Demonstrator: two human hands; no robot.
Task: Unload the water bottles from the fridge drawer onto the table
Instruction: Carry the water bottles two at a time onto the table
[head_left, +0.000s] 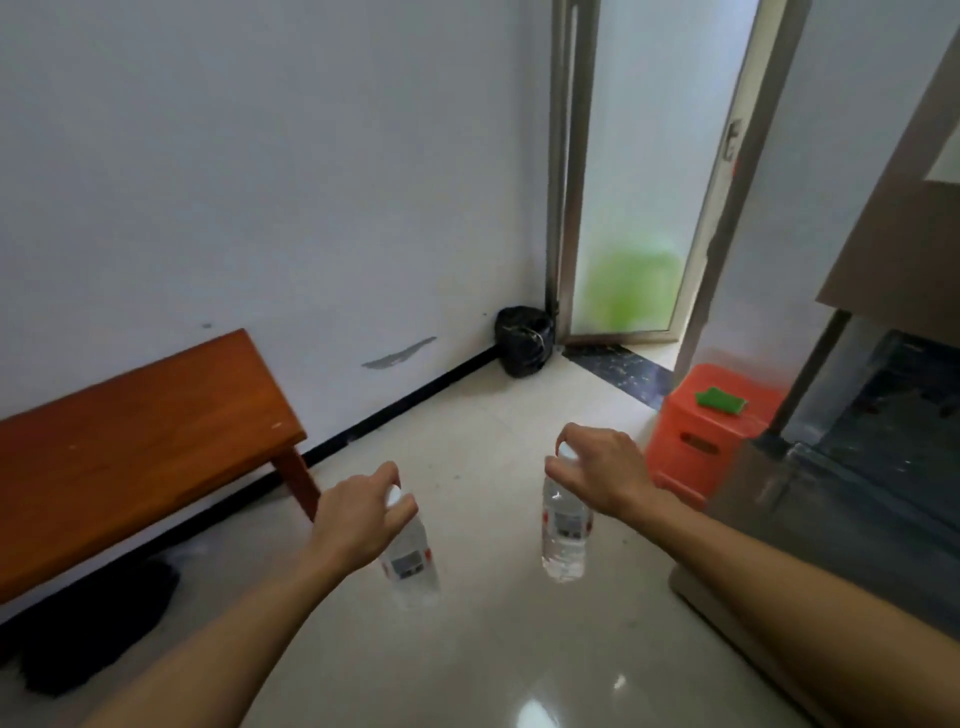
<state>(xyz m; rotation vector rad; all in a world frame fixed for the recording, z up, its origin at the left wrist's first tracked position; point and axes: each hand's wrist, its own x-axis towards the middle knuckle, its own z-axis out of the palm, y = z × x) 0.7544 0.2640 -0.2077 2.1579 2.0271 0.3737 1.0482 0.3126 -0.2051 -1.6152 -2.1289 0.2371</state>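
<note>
My left hand (363, 514) grips the white cap of a clear water bottle (413, 564), which hangs below it over the floor. In my right hand (602, 470) a second clear water bottle (563, 535) hangs by its cap, also in the air above the tiles. Both bottles carry a red and white label. The brown wooden table (130, 441) stands to the left against the wall, its top bare. At the right edge the fridge (857, 457) shows an open dark compartment; its drawer contents are not visible.
An orange plastic stool (711, 431) with a green cloth (719, 400) on it stands beside the fridge. A black rubbish bag (522, 340) sits in the corner by a frosted glass door (639, 208). A dark object (98, 629) lies under the table. Glossy tiles lie between table and fridge.
</note>
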